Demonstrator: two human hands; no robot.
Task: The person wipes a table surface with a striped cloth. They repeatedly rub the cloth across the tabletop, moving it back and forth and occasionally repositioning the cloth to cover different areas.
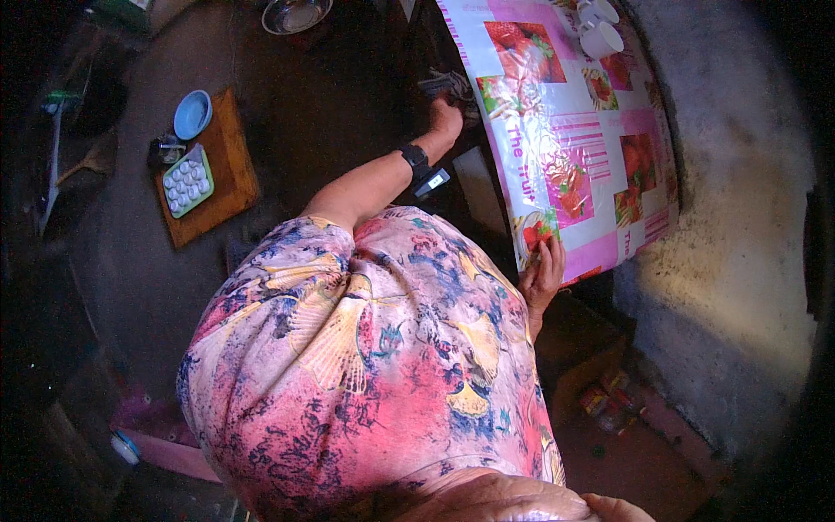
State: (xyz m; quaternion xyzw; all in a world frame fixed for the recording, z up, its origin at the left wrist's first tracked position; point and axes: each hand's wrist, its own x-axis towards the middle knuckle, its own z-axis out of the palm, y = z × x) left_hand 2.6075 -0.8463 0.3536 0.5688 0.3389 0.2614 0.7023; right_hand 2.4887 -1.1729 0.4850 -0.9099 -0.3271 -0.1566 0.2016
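Note:
My left hand point(447, 116), with a black band on its wrist, reaches to the left side of the table and is closed on a crumpled dark grey cloth point(445, 83). Its fingers are partly hidden. My right hand point(545, 269) rests on the near corner of the table, fingertips on the shiny plastic tablecloth point(603, 143) printed with strawberries. It holds nothing. White mugs point(600, 40) lie or stand near the tablecloth's far end; their exact pose is unclear.
Left, a wooden board point(225, 189) bears a blue bowl point(192, 115) and a green tray point(207, 190) of small white items. A metal basin point(293, 14) sits at the top. A stained wall point(737, 196) runs along the right. Packages point(610, 401) lie low at the right.

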